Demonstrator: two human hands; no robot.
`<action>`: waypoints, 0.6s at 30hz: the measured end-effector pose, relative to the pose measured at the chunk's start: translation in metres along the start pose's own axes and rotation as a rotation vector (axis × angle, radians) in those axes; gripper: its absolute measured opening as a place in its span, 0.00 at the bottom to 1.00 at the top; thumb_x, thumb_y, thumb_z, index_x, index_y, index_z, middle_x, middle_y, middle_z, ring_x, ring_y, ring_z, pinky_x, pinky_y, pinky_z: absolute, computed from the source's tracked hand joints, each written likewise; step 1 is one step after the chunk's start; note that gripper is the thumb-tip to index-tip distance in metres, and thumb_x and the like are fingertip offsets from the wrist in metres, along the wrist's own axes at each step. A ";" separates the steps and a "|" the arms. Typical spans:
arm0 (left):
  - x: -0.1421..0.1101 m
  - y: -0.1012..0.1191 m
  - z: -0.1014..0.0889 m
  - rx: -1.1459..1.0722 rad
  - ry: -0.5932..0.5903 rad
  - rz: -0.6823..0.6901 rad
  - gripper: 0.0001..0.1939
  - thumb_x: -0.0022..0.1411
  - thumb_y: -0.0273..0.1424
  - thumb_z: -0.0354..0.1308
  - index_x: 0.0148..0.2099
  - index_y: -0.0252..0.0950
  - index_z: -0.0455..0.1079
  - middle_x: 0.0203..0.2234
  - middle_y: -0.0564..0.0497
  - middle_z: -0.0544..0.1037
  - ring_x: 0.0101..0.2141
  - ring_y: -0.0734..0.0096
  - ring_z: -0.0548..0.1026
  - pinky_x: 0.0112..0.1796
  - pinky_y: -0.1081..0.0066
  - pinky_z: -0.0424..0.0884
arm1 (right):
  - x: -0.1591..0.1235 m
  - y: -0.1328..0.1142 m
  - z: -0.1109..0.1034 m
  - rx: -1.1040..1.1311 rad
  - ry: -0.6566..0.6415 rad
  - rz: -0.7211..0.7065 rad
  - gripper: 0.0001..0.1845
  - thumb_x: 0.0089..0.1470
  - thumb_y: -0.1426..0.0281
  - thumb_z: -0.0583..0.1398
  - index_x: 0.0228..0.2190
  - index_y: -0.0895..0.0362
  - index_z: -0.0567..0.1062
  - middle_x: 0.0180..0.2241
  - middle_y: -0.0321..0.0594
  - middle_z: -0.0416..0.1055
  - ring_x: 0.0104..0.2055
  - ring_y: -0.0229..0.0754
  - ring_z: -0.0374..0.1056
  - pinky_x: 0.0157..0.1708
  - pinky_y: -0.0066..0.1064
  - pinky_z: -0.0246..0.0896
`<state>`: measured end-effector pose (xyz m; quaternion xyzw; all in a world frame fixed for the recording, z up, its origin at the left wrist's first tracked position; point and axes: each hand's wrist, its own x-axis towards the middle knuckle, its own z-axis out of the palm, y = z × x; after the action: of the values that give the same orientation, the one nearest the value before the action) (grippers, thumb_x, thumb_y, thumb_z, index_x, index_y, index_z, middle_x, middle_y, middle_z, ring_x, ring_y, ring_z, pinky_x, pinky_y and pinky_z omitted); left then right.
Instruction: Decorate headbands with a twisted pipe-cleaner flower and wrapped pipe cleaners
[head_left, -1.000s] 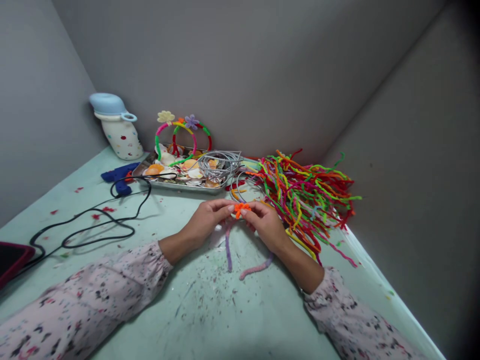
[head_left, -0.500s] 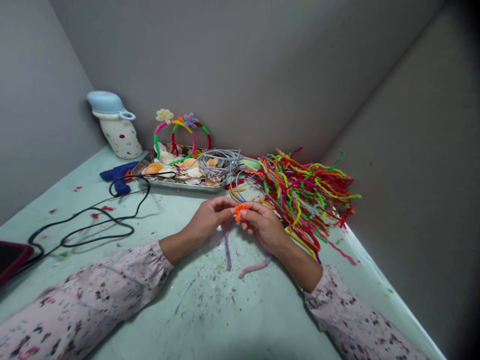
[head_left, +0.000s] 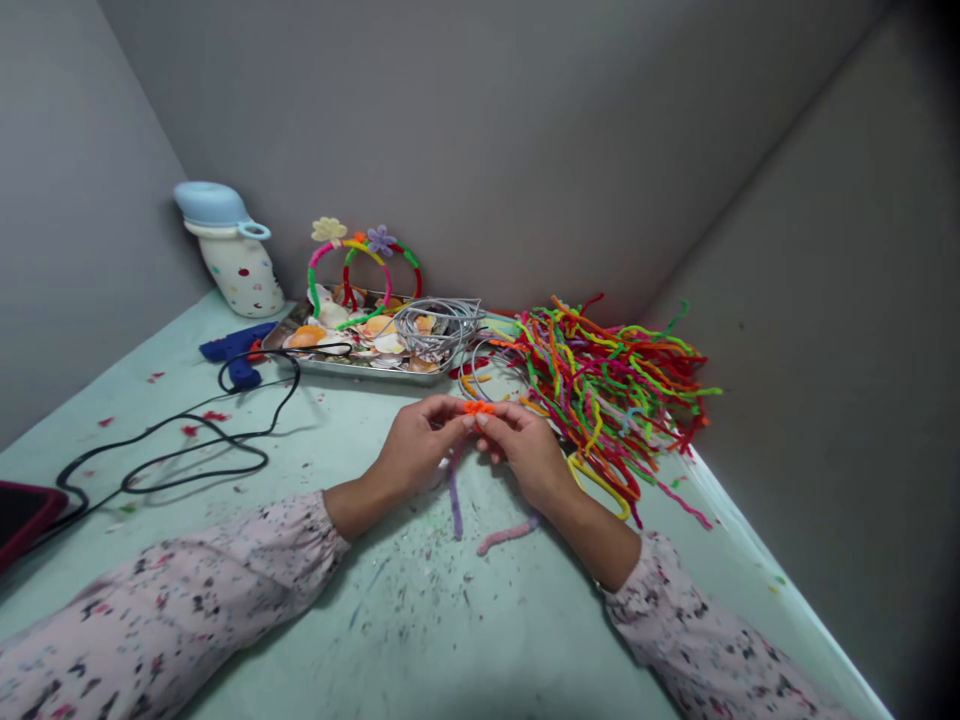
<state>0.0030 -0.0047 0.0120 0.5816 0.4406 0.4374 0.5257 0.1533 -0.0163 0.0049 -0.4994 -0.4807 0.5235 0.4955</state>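
Between my fingertips is a small orange pipe-cleaner flower (head_left: 478, 408), bent into loops. My left hand (head_left: 421, 440) pinches its left side, and my right hand (head_left: 526, 448) grips it from the right, thumbs almost meeting below it. Part of the flower is covered by the fingers. Beneath my hands a purple pipe cleaner (head_left: 456, 505) lies on the table, its upper end hidden. A pink and purple pipe cleaner (head_left: 506, 536) rests near my right wrist, partly under the hand.
A heap of colourful pipe cleaners (head_left: 607, 380) lies at right. Behind stands a metal tray (head_left: 360, 371) holding shells, grey wire (head_left: 439, 325) and decorated hoops (head_left: 349, 245). Leftward are a blue glue gun (head_left: 238, 345), black cable (head_left: 262, 435), bottle (head_left: 236, 260) and red-edged phone (head_left: 30, 520).
The orange flower has been turned and flattened between my fingers, now showing less of its lower loops. My hands have shifted slightly; the things around them have stayed put.
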 end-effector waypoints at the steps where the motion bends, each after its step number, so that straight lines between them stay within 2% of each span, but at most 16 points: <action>1: 0.001 0.000 0.000 0.003 0.016 -0.007 0.12 0.52 0.35 0.61 0.37 0.31 0.72 0.27 0.48 0.76 0.26 0.73 0.70 0.29 0.73 0.65 | -0.001 -0.001 0.000 -0.027 0.002 0.000 0.13 0.46 0.63 0.63 0.33 0.59 0.75 0.23 0.35 0.71 0.21 0.32 0.63 0.18 0.23 0.55; 9: 0.002 -0.001 -0.003 -0.022 0.067 0.023 0.06 0.51 0.31 0.61 0.31 0.33 0.72 0.25 0.52 0.76 0.27 0.73 0.70 0.29 0.74 0.64 | -0.001 0.000 0.002 -0.089 0.001 -0.031 0.13 0.46 0.63 0.63 0.33 0.58 0.76 0.25 0.38 0.73 0.24 0.35 0.66 0.21 0.24 0.58; 13: 0.003 -0.002 -0.003 0.008 0.074 0.052 0.07 0.52 0.32 0.61 0.32 0.34 0.72 0.27 0.52 0.76 0.28 0.73 0.71 0.30 0.74 0.64 | -0.002 -0.004 0.002 -0.132 0.011 -0.038 0.13 0.47 0.63 0.62 0.34 0.57 0.76 0.24 0.35 0.71 0.22 0.33 0.62 0.20 0.25 0.58; 18: 0.004 -0.001 -0.002 -0.058 0.077 -0.088 0.10 0.50 0.33 0.63 0.34 0.33 0.71 0.21 0.53 0.73 0.21 0.76 0.67 0.24 0.75 0.61 | -0.003 -0.009 0.002 -0.146 -0.026 -0.011 0.10 0.47 0.65 0.62 0.31 0.58 0.75 0.22 0.33 0.69 0.21 0.32 0.60 0.20 0.25 0.57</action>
<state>0.0018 0.0000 0.0110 0.5288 0.4730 0.4485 0.5436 0.1516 -0.0190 0.0145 -0.5248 -0.5267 0.4905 0.4545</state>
